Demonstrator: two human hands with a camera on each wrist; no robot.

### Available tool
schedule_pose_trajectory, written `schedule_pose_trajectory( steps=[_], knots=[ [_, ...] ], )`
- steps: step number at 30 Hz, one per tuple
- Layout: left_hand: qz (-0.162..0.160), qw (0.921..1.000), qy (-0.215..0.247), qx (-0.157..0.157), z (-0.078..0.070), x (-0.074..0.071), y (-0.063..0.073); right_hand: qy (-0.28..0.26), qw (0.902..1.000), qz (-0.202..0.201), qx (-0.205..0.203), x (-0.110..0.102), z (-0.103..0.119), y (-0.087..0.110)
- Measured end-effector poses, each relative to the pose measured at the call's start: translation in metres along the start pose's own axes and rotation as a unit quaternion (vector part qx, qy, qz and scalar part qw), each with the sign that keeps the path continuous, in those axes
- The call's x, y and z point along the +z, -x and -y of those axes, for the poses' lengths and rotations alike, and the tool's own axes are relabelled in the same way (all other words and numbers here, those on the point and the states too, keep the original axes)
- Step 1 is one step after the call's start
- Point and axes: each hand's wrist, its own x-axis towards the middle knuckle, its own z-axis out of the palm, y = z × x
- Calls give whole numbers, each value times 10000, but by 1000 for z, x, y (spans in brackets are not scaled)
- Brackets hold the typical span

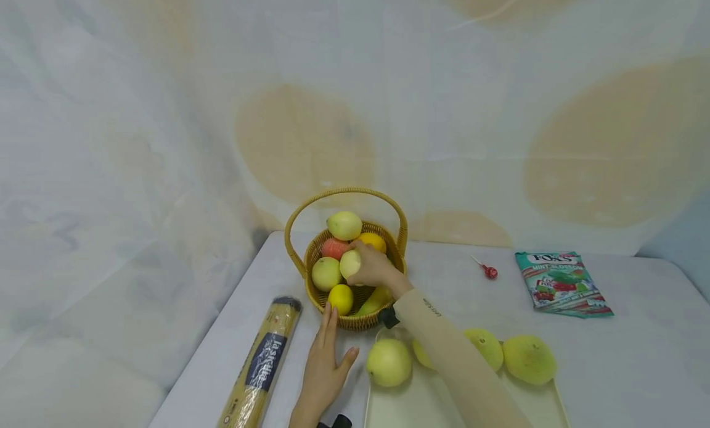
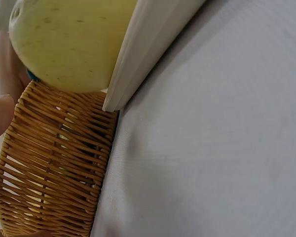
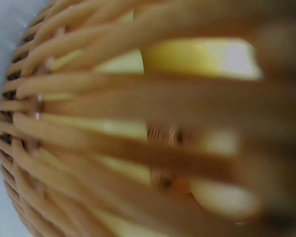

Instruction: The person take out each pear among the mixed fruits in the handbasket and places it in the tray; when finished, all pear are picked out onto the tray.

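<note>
A wicker basket (image 1: 310,292) with a tall arched handle holds several fruits. My right hand (image 1: 374,267) reaches over its right rim and grips a pale green round fruit (image 1: 349,264) inside. Around that lie a red fruit (image 1: 334,248), an orange one (image 1: 373,241), another pale green one (image 1: 326,274), a yellow one (image 1: 341,299) and a yellow-green long one (image 1: 375,300). A pale yellow fruit (image 1: 344,225) tops the back. My left hand (image 1: 323,372) has its straight fingers at the basket's front rim. In the right wrist view, wicker strands (image 3: 89,94) hide the hand.
A cream tray (image 1: 413,406) at the front right bears a pale green fruit (image 1: 389,362) and several yellow ones, partly behind the right sleeve (image 1: 455,360). A spaghetti pack (image 1: 263,360) lies left. A red lollipop (image 1: 490,272) and a candy bag (image 1: 563,283) lie right.
</note>
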Motion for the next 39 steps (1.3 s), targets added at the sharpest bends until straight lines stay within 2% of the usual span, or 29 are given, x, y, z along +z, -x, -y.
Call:
schedule_pose_trajectory(
  steps=[11,17,34,39],
  knots=[
    [-59,9999,-39,90,1,0,0,-435,9989,-130,-70,-13,3,1],
    [-16,10000,32,46,1,1,0,-458,9984,-290,-140,-21,6,4],
    [67,9999,86,-75,3,1,0,-900,9911,-511,-831,-44,31,30],
    [74,9999,102,-79,2,1,0,-818,9899,-680,-939,-47,35,37]
  ],
)
